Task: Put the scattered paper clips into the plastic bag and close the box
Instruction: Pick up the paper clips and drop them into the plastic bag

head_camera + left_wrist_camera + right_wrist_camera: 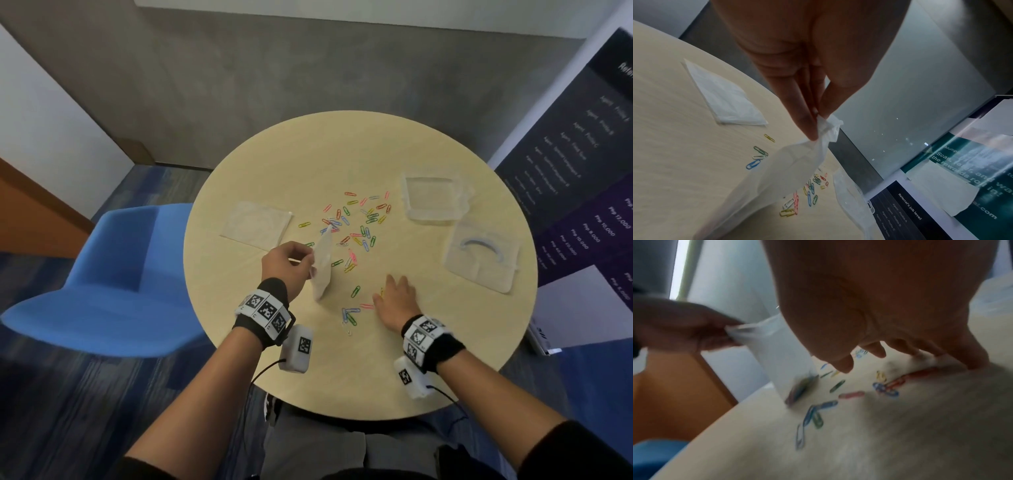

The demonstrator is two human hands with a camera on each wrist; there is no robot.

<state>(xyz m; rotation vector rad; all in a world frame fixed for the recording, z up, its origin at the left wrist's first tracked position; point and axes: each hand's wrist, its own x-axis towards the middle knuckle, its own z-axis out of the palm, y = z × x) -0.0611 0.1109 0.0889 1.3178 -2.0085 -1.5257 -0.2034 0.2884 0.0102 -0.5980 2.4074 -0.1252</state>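
Coloured paper clips (356,222) lie scattered over the middle of the round beige table (342,147). My left hand (310,263) pinches the top edge of a translucent plastic bag (323,265), which stands upright with its bottom on the table. In the left wrist view the fingers (809,129) and thumb squeeze the crumpled rim of the bag (789,170). The right wrist view shows a few clips inside the bag (797,391). My right hand (394,284) lies palm down on the table, fingers spread, fingertips (974,360) on red clips (900,381). A clear box (433,200) stands open at the right.
The box's clear lid (479,260) lies flat near the right edge. A second flat plastic bag (257,224) lies at the left. A blue chair (113,274) stands left of the table and a dark banner (582,171) at the right.
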